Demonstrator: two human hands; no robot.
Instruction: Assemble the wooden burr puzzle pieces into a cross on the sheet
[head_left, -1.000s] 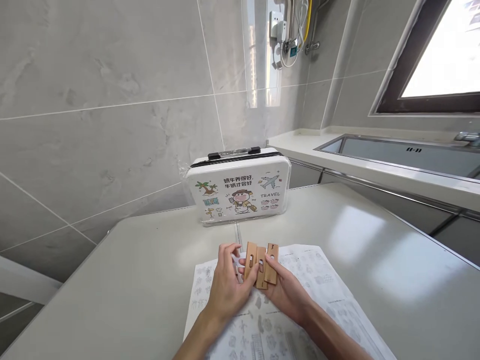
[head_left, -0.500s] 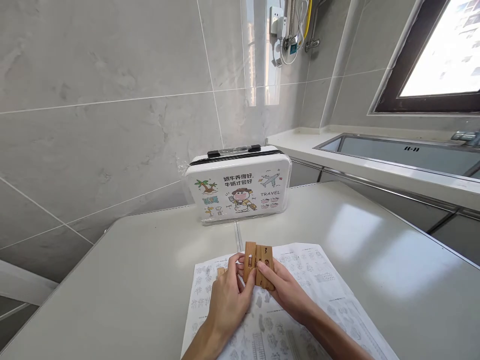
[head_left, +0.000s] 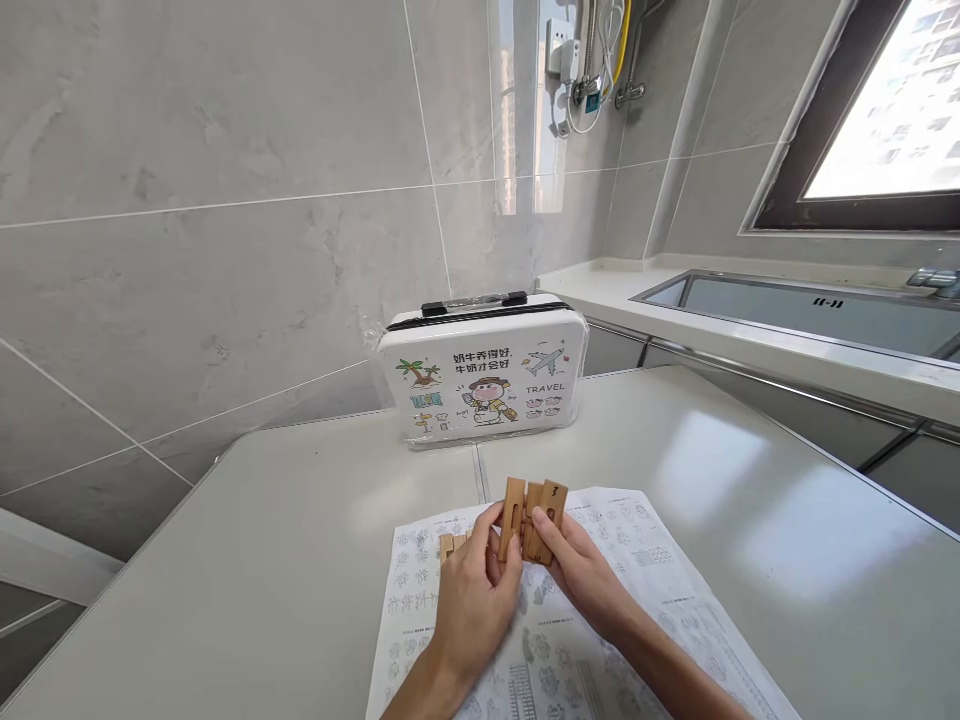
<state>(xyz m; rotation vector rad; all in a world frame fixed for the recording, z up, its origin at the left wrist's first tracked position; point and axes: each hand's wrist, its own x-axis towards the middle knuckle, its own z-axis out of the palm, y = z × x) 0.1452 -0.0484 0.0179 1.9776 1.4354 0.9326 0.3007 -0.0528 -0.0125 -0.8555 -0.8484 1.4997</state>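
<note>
Above a printed sheet of diagrams point(head_left: 630, 590), my two hands hold slotted wooden puzzle pieces close together. My left hand point(head_left: 480, 590) pinches a wooden piece with a long slot point(head_left: 513, 518), standing nearly upright. Gripped in my right hand point(head_left: 574, 565) are wooden pieces side by side, the outer one a piece marked 3 point(head_left: 556, 495). A narrow gap shows between the left piece and the right ones; whether they touch lower down is hidden by my fingers. Behind my left hand, more wooden pieces point(head_left: 448, 545) lie on the sheet, partly covered.
A white cartoon-printed case point(head_left: 487, 375) in clear plastic stands at the back of the pale table point(head_left: 285, 560), against the tiled wall. To the right are a counter with a sink point(head_left: 787, 310) and a window. Pipes and a socket point(head_left: 559, 45) are on the wall.
The pieces in my hands have come apart and tilted, opening a gap between left and right. Both hands have shifted slightly right, and more of the pieces behind my left hand shows.
</note>
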